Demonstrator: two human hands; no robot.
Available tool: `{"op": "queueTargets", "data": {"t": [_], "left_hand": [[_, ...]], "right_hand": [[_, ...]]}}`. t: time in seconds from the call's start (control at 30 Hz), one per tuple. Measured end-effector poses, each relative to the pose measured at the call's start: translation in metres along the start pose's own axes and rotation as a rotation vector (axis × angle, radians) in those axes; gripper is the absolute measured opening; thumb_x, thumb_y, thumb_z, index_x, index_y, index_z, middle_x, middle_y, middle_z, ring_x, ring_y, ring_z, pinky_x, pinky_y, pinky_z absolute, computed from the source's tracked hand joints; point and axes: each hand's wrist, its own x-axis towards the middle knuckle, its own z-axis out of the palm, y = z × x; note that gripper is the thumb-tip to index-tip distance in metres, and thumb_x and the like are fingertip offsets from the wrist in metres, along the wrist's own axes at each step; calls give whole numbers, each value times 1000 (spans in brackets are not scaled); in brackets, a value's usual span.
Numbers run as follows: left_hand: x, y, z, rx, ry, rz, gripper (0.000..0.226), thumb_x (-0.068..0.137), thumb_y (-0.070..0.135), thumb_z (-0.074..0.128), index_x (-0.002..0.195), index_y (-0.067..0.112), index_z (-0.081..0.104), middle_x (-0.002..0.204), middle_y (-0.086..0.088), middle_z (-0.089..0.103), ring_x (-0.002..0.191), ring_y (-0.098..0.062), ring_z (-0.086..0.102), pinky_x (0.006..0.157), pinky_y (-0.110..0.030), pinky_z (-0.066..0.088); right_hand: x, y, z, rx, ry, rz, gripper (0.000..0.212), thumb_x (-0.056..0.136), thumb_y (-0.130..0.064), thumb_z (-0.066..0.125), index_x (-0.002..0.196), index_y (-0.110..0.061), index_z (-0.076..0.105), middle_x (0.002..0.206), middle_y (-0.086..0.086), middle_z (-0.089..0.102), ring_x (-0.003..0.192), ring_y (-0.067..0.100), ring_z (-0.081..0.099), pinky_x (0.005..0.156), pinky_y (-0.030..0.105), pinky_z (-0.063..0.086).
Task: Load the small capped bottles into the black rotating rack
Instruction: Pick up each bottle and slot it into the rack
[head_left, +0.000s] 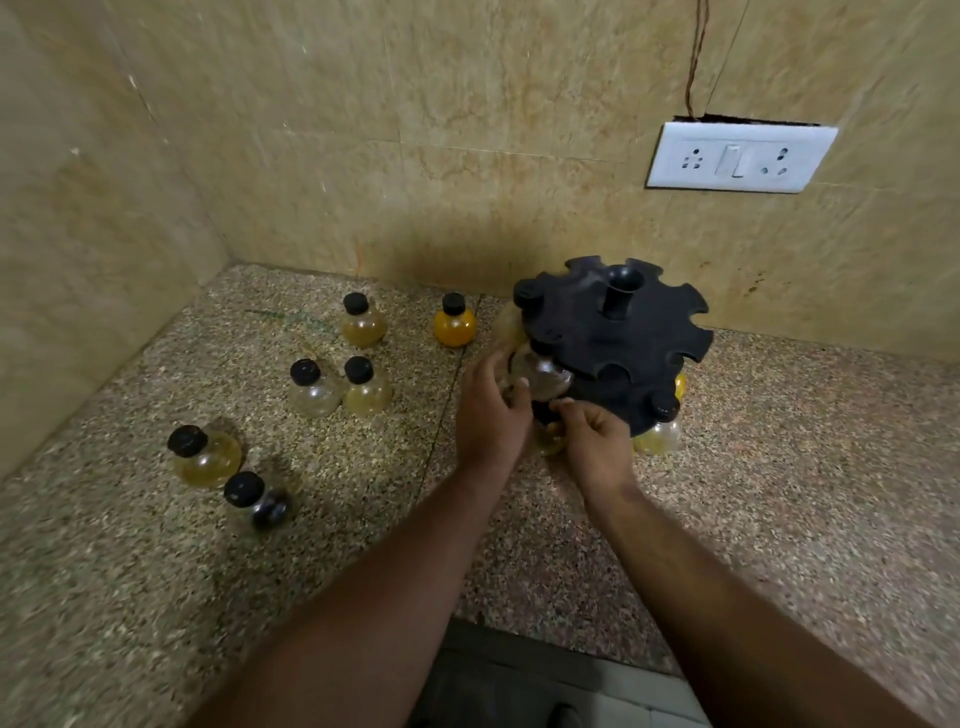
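A: Speckled stone counter, tiled corner. Where is the bottle?

B: Clear bottle at rack edge, seven o'clock notch, neck up. Left hand fingers wrapped on its belly; right hand fingertips pinched just below. Notch lies toward one o'clock. Six bottles wait at nine o'clock.

— What is seen of the rack?
— A black rotating rack with a notched round top and a central post is seen right of centre, tilted toward the lower left. A clear bottle is held against its near edge; a capped one is hung at its lower right.
— And the loose bottles?
— Six are stood upright on the desk at left: an orange one, a pale yellow one, a pair, and two more at lower left.
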Motion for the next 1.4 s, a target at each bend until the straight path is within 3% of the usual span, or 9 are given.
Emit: {"op": "queueTargets", "data": {"t": [0.17,0.37,0.5,0.67,0.83,1.0,1.17,1.3,1.4], "left_hand": [[-20,-57,-26,-25,22,-210,45,95,30,62,136,13,55,123,-7,62,110,-20,61,80,-23,41],[-58,-126,-79,-57,153,-427,40,94,28,61,132,16,58,123,-3,65,109,-19,62,86,-29,49],[-85,-147,-113,-78,294,-589,41,94,30,58,131,13,59,126,-3,63,114,-21,58,87,-25,39],[-103,-179,-148,-159,470,-699,45,88,30,67,130,16,57,128,-4,60,117,-20,57,97,-30,43],[-98,-209,-178,-18,500,-650,83,83,39,75,151,13,34,151,-15,40,139,-30,39,113,-45,38],[-75,-215,-197,164,543,-416,74,81,43,74,144,15,46,139,-14,52,129,-30,48,101,-39,42],[-58,-223,-205,240,478,-282,60,84,52,63,132,16,59,128,-6,63,120,-26,56,99,-45,46],[-55,-217,-206,237,447,-272,56,82,51,68,126,17,62,122,-2,67,114,-24,58,96,-36,45],[-56,-207,-202,232,445,-281,54,76,42,81,121,16,65,112,-4,68,106,-25,59,88,-43,52]], "right_hand": [[-12,32,43,-379,-169,-101,29,94,-40,57,73,-22,67,71,-1,69,65,19,62,65,42,52],[-43,55,108,-612,-357,-81,21,94,-39,60,112,-30,67,96,-5,72,83,14,66,75,31,54],[-62,65,148,-692,-445,-65,38,88,-40,60,124,-29,63,111,3,71,99,23,67,87,37,54],[-82,83,188,-938,-608,-163,61,86,-47,61,143,-27,47,145,11,52,127,34,54,102,44,48],[-95,90,214,-1235,-726,-217,89,84,-66,58,156,-33,18,167,11,15,151,41,15,115,64,26],[-97,91,225,-1356,-836,-191,103,80,-78,57,158,-42,1,168,12,-14,152,48,-9,115,72,8],[-94,95,226,-1365,-838,-177,106,79,-79,57,157,-43,-4,168,11,-19,151,47,-14,115,73,6],[-94,96,226,-1353,-833,-181,104,80,-77,58,158,-42,-1,168,10,-17,152,45,-12,116,71,6],[-90,92,221,-1241,-766,-211,90,87,-64,59,159,-36,14,170,9,6,154,40,10,117,66,22]]}}
